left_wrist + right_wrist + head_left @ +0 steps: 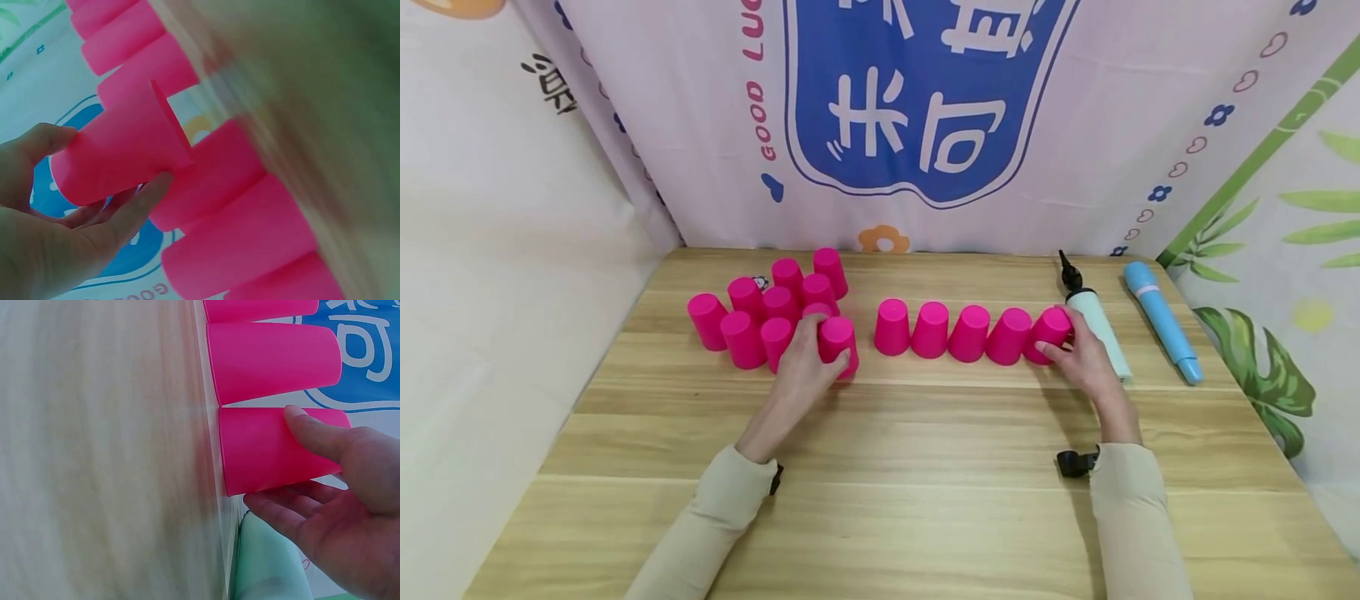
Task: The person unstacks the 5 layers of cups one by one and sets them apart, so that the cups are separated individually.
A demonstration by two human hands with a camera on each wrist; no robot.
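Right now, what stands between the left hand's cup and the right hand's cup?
Four upside-down pink cups stand there in a row, as the head view shows.

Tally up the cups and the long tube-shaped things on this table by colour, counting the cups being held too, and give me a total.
Pink cups: 15
Mint green tube: 1
Light blue tube: 1
Total: 17

Pale beige left sleeve [718, 497], matching right sleeve [1131, 508], black left-wrist device [777, 479], boxy black right-wrist device [1073, 463]
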